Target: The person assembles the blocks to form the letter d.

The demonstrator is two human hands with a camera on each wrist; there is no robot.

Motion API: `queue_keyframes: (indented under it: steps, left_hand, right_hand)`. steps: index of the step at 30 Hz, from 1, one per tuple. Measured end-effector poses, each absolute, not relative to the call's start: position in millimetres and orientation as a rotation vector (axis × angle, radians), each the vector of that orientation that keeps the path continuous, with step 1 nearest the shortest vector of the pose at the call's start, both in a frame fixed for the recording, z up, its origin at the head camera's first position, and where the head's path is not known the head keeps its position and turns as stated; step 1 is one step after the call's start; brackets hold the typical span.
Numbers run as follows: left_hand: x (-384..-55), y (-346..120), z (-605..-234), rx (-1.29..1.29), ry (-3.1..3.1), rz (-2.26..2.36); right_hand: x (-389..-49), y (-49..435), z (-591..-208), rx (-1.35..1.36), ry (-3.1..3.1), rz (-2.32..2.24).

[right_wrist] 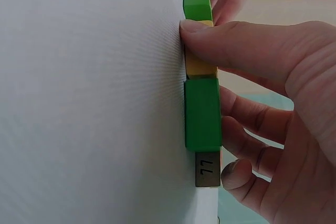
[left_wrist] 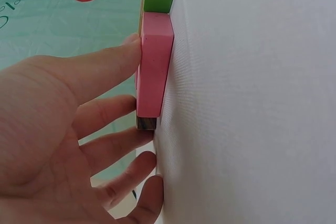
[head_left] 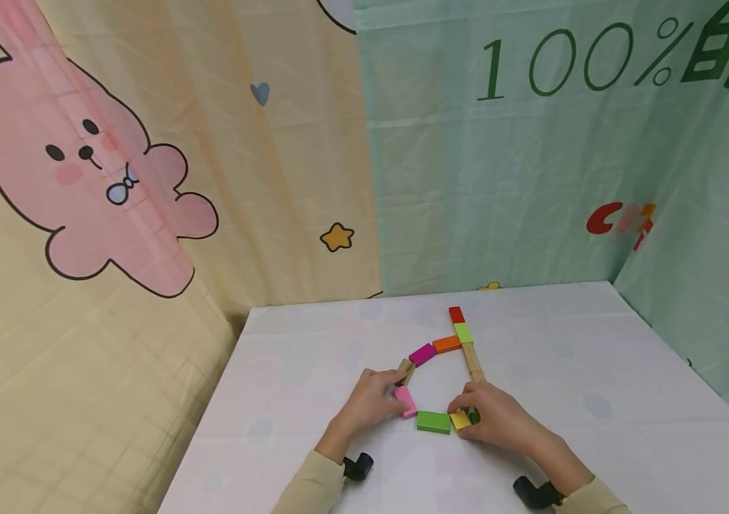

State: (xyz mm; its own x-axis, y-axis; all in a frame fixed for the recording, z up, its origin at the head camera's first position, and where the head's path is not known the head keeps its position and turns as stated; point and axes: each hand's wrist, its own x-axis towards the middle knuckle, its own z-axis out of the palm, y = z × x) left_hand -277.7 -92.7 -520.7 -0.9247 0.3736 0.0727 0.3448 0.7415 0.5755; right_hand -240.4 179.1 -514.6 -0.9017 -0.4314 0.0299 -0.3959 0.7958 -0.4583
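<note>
Small coloured blocks form a ring on the table, with a short tail at the far end. My left hand (head_left: 370,400) is at the ring's left side, its thumb touching the pink block (left_wrist: 155,66) and its fingertips at a plain wooden block (head_left: 406,371). On the near right, my right hand (head_left: 499,417) pinches a yellow block (head_left: 460,420) between thumb and finger. Between the yellow and pink blocks lies a light green block (head_left: 433,422). A dark green block (right_wrist: 202,114) sits beside the yellow one, partly covered by my right hand in the head view.
Magenta (head_left: 423,355) and orange (head_left: 447,345) blocks curve along the far left. Wooden blocks (head_left: 472,360) run down the right. A yellow-green block (head_left: 463,333) and a red block (head_left: 457,315) extend backward. Printed curtains (head_left: 499,178) hang behind the white-covered table (head_left: 313,343).
</note>
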Motion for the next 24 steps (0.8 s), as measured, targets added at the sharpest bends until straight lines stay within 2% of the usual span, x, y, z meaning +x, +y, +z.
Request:
queue_keyframes:
  steps: [24]
  left_hand:
    - [-276.7, -92.6, -517.8, 0.578, 2.867, 0.957]
  right_hand:
    - [-237.8, 200.4, -501.7, -0.656, 2.933, -0.617]
